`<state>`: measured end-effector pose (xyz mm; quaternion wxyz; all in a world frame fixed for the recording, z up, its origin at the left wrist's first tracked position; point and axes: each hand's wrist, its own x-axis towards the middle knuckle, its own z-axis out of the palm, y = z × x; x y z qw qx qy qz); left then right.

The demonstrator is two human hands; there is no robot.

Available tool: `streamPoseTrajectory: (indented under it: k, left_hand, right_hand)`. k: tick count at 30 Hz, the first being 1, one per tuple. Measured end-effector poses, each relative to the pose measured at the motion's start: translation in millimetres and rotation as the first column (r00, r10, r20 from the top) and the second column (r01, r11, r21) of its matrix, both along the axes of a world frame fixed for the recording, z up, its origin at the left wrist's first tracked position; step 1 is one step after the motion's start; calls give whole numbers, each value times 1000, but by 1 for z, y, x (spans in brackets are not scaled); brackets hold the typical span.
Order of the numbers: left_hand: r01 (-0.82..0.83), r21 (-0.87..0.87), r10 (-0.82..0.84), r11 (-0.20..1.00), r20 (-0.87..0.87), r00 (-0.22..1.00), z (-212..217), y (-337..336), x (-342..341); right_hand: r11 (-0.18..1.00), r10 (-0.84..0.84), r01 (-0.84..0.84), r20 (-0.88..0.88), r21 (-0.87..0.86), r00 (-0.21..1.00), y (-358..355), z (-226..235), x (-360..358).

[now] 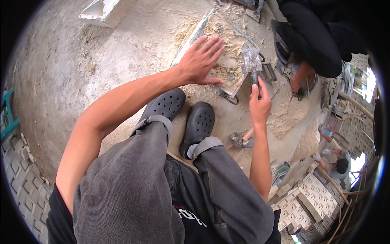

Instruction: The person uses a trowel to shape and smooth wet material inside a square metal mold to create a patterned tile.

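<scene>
My left hand (203, 59) lies open over a metal mould (194, 35) filled with sandy, crumbly mix (231, 61), its fingers stretched toward the far side. Whether the palm presses on the mix or hovers just above it, I cannot tell. My right hand (260, 103) is closed round the handle of a trowel (252, 60). The trowel's grey, mix-smeared blade is at the mould's right edge. Looped metal handles (232, 100) stick out from the mould's near corner and right side.
A hammer (242, 138) lies right of my dark clogs (198, 124). At the upper left stands a pale block-like trough (101, 12). A co-worker in black (313, 36) crouches at the upper right; another person (339, 164) is farther right, near stacked patterned blocks (321, 193).
</scene>
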<state>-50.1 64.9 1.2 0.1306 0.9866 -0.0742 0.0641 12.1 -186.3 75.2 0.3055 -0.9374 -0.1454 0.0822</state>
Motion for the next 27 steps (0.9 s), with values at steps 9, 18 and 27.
streamPoseTrajectory:
  k: [9,18,27]
  left_hand:
    - [75,7,-74,997,-67,995,1,-24,6]
    - [31,-91,-36,995,-50,998,10,-7,-2]
    - [-171,-390,187,905,3,982,-19,44,-54]
  right_hand:
    - [965,186,-154,139,-213,973,16,28,36]
    - [979,151,-171,-163,-114,975,36,62,30]
    - [554,706,-630,-94,-544,702,120,154,26]
